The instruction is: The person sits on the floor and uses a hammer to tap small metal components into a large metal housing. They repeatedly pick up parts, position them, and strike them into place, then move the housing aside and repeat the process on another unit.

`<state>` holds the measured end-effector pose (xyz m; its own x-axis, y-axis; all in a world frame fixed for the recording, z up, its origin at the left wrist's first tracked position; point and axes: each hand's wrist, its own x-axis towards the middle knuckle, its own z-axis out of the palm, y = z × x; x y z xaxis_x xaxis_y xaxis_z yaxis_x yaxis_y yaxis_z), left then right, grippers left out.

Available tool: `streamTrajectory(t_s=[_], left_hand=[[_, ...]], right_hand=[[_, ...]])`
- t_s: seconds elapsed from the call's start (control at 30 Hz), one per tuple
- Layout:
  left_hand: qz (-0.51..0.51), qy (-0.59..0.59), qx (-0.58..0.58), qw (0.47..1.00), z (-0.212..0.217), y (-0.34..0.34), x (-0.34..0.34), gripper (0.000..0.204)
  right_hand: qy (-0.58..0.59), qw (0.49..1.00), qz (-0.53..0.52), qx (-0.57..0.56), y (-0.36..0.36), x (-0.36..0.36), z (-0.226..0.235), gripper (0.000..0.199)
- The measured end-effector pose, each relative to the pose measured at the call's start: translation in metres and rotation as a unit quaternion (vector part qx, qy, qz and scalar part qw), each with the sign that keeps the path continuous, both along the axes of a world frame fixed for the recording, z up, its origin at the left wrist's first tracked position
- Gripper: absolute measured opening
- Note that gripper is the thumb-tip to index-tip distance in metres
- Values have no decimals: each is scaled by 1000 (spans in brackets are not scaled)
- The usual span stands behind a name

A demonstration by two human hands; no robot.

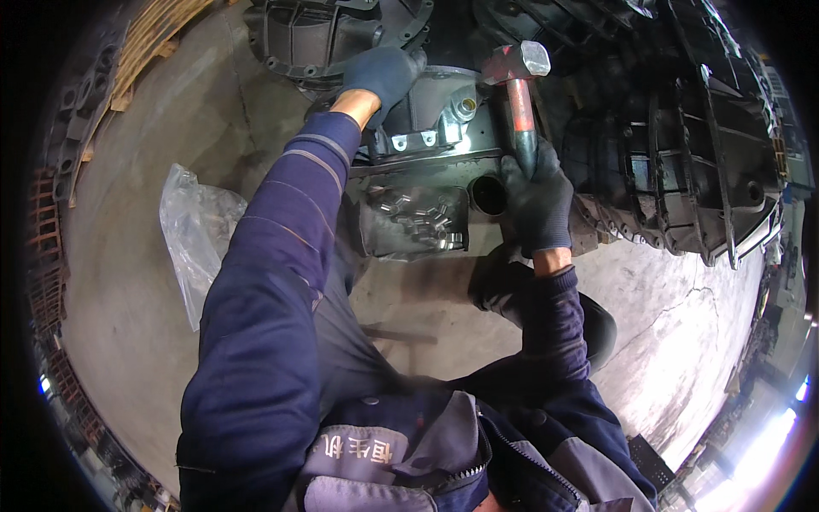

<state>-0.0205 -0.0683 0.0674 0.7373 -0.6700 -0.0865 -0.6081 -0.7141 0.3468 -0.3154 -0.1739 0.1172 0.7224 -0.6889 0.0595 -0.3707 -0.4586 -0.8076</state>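
Note:
My right hand (pixel 543 194), in a dark glove, grips a hammer (pixel 521 111) by the lower handle. Its handle is red and black, and the blocky metal head points away from me. My left hand (pixel 381 78), also gloved, is at a dark metal casting (pixel 414 107) with a round port on its right side. Its fingers look curled, but their tips and anything in them are hidden. Nearer me, an open tray (pixel 375 226) holds several small shiny metal sleeves. A dark round container (pixel 488 195) stands just right of the tray, near my right wrist.
Another ribbed casting (pixel 311 38) lies at the far left of my left hand. Large dark ribbed housings (pixel 674 162) are stacked on the right. A clear plastic bag (pixel 192 226) lies on the concrete floor (pixel 119 282) left of my forearm. Wooden slats (pixel 158 34) show at upper left.

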Motion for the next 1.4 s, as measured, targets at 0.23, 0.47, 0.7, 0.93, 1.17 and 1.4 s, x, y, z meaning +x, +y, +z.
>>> streamTrajectory(t_s=[0.23, 0.47, 0.7, 0.93, 1.17, 1.4], left_hand=[[43, -2, -41, 998, 3, -3, -6, 62], [-16, -37, -19, 999, 4, -6, -4, 57], [21, -221, -142, 965, -14, -6, -5, 51], [-31, -138, -80, 987, -15, -4, 3, 51], [33, 2, 21, 999, 7, -3, -13, 48], [-21, -156, 41, 987, 1, 0, -3, 72]], right_hand=[[59, 995, 13, -78, 10, -16, -30, 35], [75, 891, -58, 443, 98, -98, -131, 25], [122, 756, -111, 634, 173, -93, -227, 26], [292, 952, 1, 90, 138, -75, -267, 34], [350, 912, 186, -105, 74, -68, -339, 29], [269, 934, 222, -76, 59, -61, -370, 27]])
